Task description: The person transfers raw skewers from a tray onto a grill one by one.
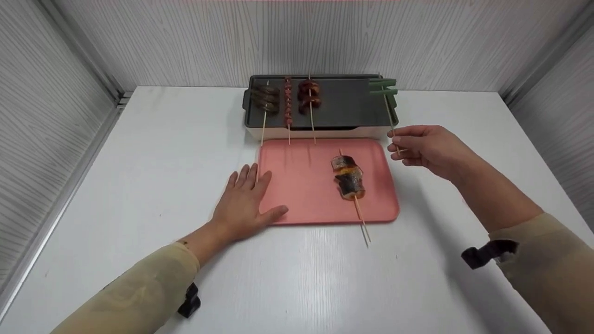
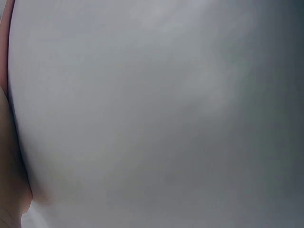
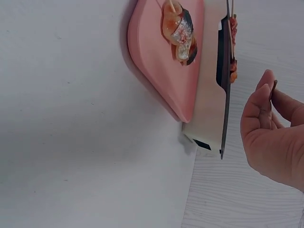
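Observation:
My right hand (image 1: 427,146) pinches the lower end of a skewer (image 1: 389,111) between thumb and fingers. Its green vegetable pieces (image 1: 383,83) are over the right end of a dark grill plate (image 1: 345,104); whether they touch it I cannot tell. In the right wrist view that hand (image 3: 275,137) shows the same pinch. My left hand (image 1: 241,204) lies with straight fingers on the left edge of a pink tray (image 1: 297,185). On the tray's right side rests a skewer of dark-skinned chunks (image 1: 349,178), its sticks overhanging the front edge.
A skewer of brown rounds (image 1: 265,98), a thin red skewer (image 1: 288,99) and a reddish curled-meat skewer (image 1: 309,95) lie on the grill's left half, sticks jutting forward. The white table (image 1: 297,278) meets a back wall (image 1: 232,41) behind the grill.

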`<state>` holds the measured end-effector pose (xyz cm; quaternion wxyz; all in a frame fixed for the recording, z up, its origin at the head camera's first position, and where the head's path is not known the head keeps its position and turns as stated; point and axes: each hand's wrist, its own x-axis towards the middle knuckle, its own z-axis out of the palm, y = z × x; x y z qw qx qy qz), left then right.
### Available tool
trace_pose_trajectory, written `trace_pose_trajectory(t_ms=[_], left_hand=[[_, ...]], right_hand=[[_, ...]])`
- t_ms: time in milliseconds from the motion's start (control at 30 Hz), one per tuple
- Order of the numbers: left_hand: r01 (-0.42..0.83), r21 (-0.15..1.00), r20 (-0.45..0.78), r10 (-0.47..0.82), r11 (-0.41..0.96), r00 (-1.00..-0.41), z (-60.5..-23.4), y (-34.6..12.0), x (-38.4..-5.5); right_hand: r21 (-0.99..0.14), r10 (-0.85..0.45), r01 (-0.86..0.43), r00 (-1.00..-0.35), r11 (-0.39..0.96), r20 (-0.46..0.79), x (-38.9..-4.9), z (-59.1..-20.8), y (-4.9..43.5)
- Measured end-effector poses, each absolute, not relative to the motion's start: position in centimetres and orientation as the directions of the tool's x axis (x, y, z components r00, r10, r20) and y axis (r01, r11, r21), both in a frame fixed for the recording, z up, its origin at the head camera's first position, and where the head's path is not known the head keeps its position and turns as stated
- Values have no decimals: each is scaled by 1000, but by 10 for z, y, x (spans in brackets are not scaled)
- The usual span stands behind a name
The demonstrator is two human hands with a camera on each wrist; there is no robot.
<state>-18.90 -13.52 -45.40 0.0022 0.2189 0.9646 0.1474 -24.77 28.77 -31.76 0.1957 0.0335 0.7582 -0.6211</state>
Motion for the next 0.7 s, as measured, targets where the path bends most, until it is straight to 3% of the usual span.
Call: trace_pose_trajectory(t_ms=[700], left_hand=[[409,282,44,414,868,-909,-451,-134,-188]], right_hand=[[-920,-176,355,-907,166,-382,-281,-341,282]])
